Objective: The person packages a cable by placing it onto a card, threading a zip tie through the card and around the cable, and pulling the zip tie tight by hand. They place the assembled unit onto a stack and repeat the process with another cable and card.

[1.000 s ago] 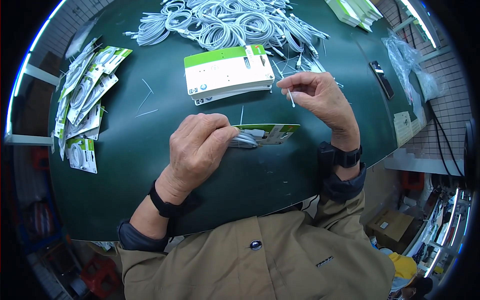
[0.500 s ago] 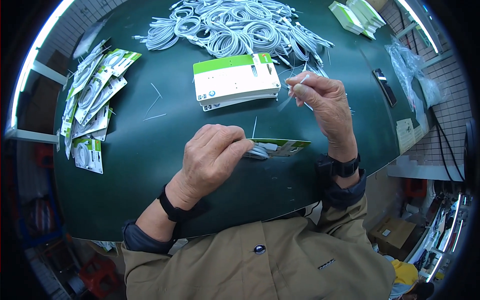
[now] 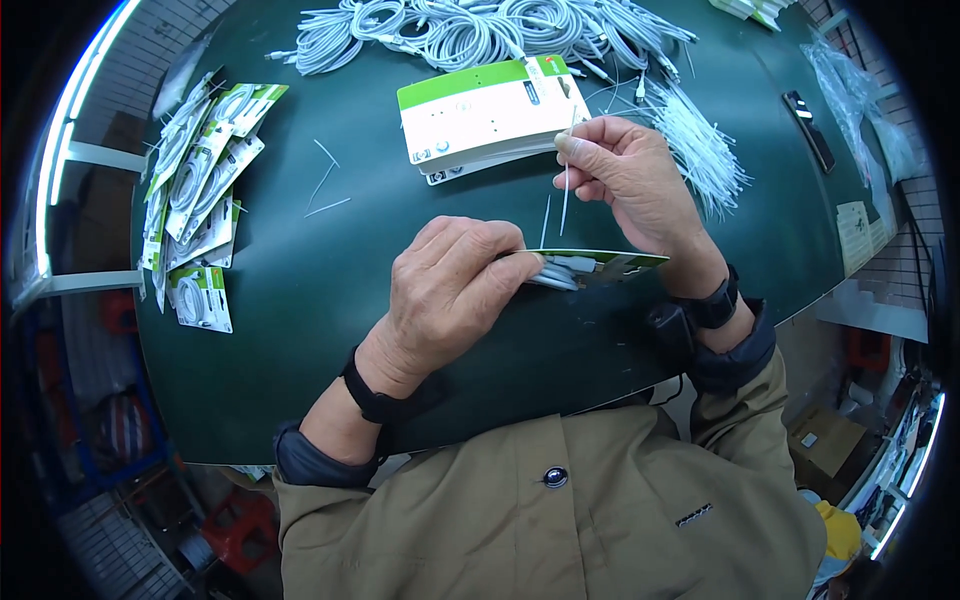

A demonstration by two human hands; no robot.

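My left hand [image 3: 445, 290] grips a flat green-and-white backing card [image 3: 612, 263] with a coiled white cable [image 3: 565, 272] lying on it, held just above the dark green table [image 3: 300, 300]. My right hand [image 3: 635, 180] is raised over the card's right end and pinches a thin white tie strip [image 3: 567, 190] that hangs down toward the card. A stack of blank green-and-white cards [image 3: 485, 115] lies just beyond both hands.
Several coiled white cables [image 3: 470, 30] are heaped at the table's far edge. A bundle of white tie strips [image 3: 695, 145] lies to the right. Finished packed cards [image 3: 200, 190] are piled at the left. A dark handset [image 3: 808, 130] lies far right. Loose strips [image 3: 325, 185] lie mid-table.
My right hand has lifted the tie strip and brought it in over the card. My left hand keeps holding the card and cable in the same place.
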